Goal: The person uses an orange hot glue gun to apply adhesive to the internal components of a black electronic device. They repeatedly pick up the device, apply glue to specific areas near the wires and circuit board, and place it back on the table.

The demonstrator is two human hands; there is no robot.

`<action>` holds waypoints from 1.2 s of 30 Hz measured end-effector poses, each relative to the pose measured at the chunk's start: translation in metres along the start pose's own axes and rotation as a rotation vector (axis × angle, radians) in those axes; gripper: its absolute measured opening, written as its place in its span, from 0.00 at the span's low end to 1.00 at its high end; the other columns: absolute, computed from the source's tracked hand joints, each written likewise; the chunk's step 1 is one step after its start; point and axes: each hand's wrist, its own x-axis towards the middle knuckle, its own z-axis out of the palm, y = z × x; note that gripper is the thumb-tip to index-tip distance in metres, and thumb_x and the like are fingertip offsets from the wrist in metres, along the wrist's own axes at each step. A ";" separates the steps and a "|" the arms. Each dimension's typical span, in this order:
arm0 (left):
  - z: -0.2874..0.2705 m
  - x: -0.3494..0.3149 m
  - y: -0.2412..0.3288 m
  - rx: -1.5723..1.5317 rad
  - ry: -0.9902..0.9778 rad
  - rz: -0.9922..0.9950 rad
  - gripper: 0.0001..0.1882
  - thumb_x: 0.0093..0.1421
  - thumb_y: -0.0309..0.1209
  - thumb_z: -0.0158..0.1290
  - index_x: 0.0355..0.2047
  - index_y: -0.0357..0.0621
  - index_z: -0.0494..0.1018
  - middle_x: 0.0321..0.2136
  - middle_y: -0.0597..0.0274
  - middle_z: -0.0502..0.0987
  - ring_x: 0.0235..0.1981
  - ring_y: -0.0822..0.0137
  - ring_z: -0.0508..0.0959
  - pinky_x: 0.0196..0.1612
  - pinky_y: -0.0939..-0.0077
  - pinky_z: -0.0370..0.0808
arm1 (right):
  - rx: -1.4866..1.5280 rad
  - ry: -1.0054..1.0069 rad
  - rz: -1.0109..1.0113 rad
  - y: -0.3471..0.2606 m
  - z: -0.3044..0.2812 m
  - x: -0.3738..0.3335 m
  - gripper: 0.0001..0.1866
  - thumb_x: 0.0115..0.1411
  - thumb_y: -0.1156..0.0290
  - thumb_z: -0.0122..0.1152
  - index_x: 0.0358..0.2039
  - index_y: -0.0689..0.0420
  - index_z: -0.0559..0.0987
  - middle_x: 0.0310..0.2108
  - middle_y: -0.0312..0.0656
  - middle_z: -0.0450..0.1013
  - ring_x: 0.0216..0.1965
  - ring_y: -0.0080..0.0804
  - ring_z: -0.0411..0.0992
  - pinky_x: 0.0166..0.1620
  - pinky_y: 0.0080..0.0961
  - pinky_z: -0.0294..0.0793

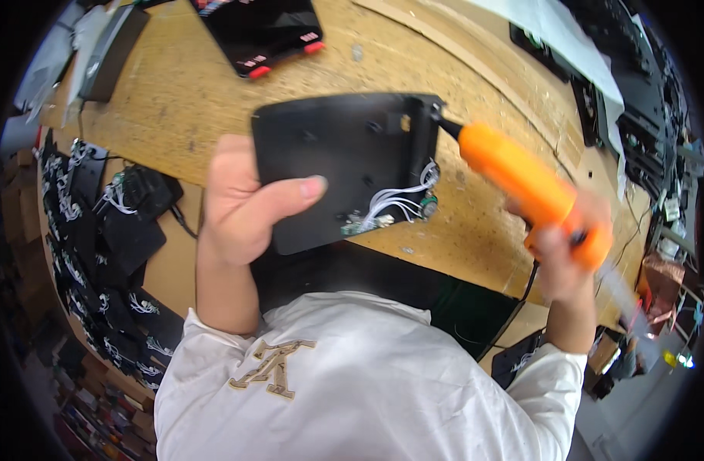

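Observation:
My left hand [248, 203] is closed on the left edge of a black plastic panel [329, 161], its thumb lying on the inner face. White wires [394, 201] run along the panel's lower right corner, between a small green circuit board [356, 226] and a round part at the edge. In my right hand [563, 253], somewhat blurred, is an orange hot glue gun [517, 169]. Its dark nozzle points at the panel's upper right corner and appears at or very close to it. A clear glue stick [624, 296] sticks out behind the gun.
Beneath the hands is a worn wooden table [167, 115]. A black device with red feet [271, 34] lies at the far side. Several black panels with white wires [125, 307] are piled at the left. More black parts [590, 107] and white sheeting line the right.

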 end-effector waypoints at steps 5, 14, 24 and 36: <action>-0.009 -0.004 0.007 0.180 -0.083 0.184 0.07 0.50 0.23 0.51 0.24 0.28 0.74 0.20 0.58 0.77 0.18 0.70 0.73 0.22 0.79 0.67 | -0.711 -0.044 -0.213 -0.045 0.009 -0.016 0.16 0.50 0.60 0.64 0.20 0.58 0.71 0.18 0.40 0.66 0.15 0.38 0.66 0.19 0.33 0.65; 0.021 -0.005 0.005 -0.396 0.226 0.178 0.14 0.55 0.21 0.50 0.42 0.32 0.73 0.39 0.57 0.77 0.38 0.67 0.78 0.43 0.74 0.75 | -0.976 0.083 0.435 0.030 -0.036 -0.047 0.15 0.48 0.72 0.62 0.38 0.59 0.75 0.40 0.49 0.72 0.46 0.49 0.68 0.48 0.41 0.69; 0.203 -0.061 -0.001 -0.223 -0.486 -0.147 0.12 0.62 0.29 0.53 0.39 0.30 0.74 0.30 0.56 0.79 0.28 0.72 0.77 0.30 0.84 0.70 | 0.807 0.898 0.469 -0.081 -0.004 -0.187 0.14 0.54 0.68 0.65 0.34 0.67 0.77 0.25 0.41 0.76 0.25 0.23 0.75 0.28 0.19 0.75; 0.115 0.013 -0.031 0.103 -0.326 0.030 0.08 0.63 0.27 0.50 0.36 0.33 0.74 0.28 0.62 0.75 0.25 0.78 0.70 0.29 0.86 0.66 | 0.131 2.434 1.374 -0.072 0.008 -0.744 0.08 0.57 0.76 0.59 0.21 0.62 0.74 0.22 0.42 0.74 0.20 0.23 0.71 0.19 0.13 0.68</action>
